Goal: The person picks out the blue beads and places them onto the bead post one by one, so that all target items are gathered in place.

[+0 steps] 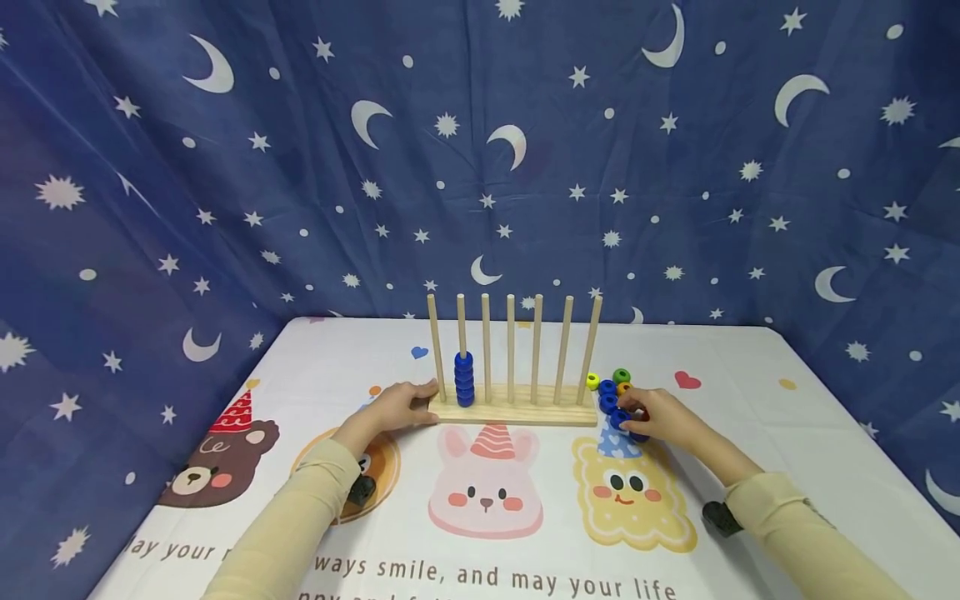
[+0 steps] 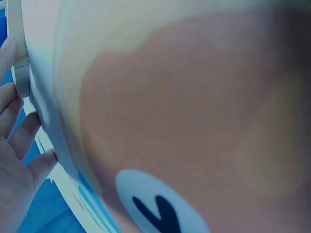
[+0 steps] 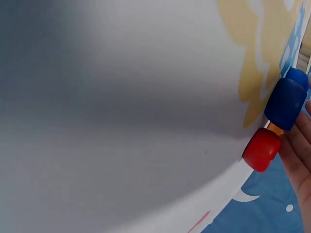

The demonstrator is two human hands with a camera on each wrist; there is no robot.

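A wooden peg rack [image 1: 517, 412] with several upright pegs stands on the table. Stacked on its second peg from the left are several blue beads [image 1: 464, 381]. My left hand [image 1: 397, 406] grips the left end of the rack's base, thumb at the front corner; the left wrist view shows those fingers [image 2: 24, 136] against the base end [image 2: 22, 77]. To the right of the rack, my right hand [image 1: 660, 417] pinches a blue bead [image 1: 619, 418] among the loose beads. A red bead [image 3: 262, 149] and a dark blue bead [image 3: 286, 103] lie beside this hand in the right wrist view.
Near the rack's right end lie a yellow-green bead [image 1: 593, 381], a green bead [image 1: 621, 376], an orange bead [image 1: 624, 388] and other blue beads [image 1: 608, 403]. A printed white tablecloth [image 1: 750, 392] covers the table. Behind it hangs a blue star-and-moon curtain [image 1: 450, 225].
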